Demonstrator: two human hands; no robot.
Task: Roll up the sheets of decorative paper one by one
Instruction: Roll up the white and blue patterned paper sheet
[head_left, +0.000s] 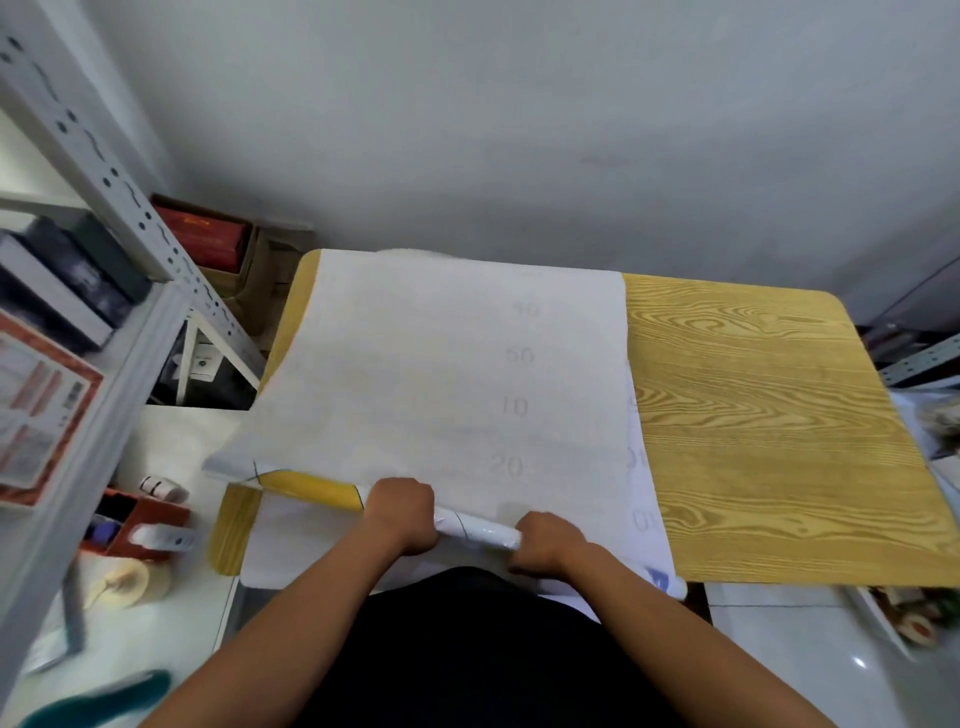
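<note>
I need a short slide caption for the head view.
Both hands, left and right, roll a sheet of decorative paper on a wood-grain table.

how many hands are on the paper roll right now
2. The left hand grips the roll toward its yellow end; the right hand grips it toward its white end, near the table's front edge.

Sheet on table's left — shelf further left.
</note>
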